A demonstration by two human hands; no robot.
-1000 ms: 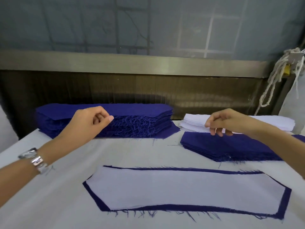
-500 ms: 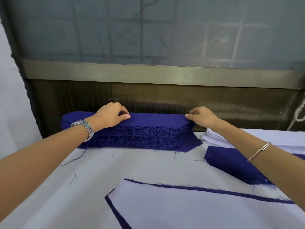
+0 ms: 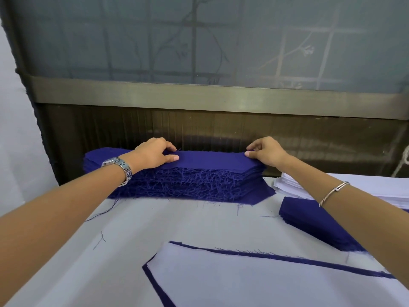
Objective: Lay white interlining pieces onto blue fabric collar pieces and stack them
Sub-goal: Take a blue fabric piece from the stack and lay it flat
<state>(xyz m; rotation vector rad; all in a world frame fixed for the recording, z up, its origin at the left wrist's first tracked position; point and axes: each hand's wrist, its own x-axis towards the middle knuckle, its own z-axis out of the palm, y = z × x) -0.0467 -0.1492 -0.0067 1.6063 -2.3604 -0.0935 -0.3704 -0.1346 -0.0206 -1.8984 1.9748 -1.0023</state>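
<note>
A tall stack of blue collar pieces (image 3: 188, 182) with frayed edges stands at the back of the table. My left hand (image 3: 155, 155) pinches the top blue piece (image 3: 210, 159) near its left part, thumb on top. My right hand (image 3: 264, 151) pinches the same piece at its right end. In front lies a blue collar piece with a white interlining piece (image 3: 254, 282) laid on it. A lower pile of blue pieces (image 3: 309, 222) sits at the right, with a stack of white interlining (image 3: 287, 185) behind it, partly hidden by my right arm.
The white table cover (image 3: 155, 222) carries loose blue threads. A dark corrugated panel and a metal rail (image 3: 199, 96) close off the back behind the stack. A white rope (image 3: 404, 160) hangs at the far right edge.
Both hands went from hovering above the table to the tall blue stack and took hold of its top piece. My view moved forward and left, closer to the stack.
</note>
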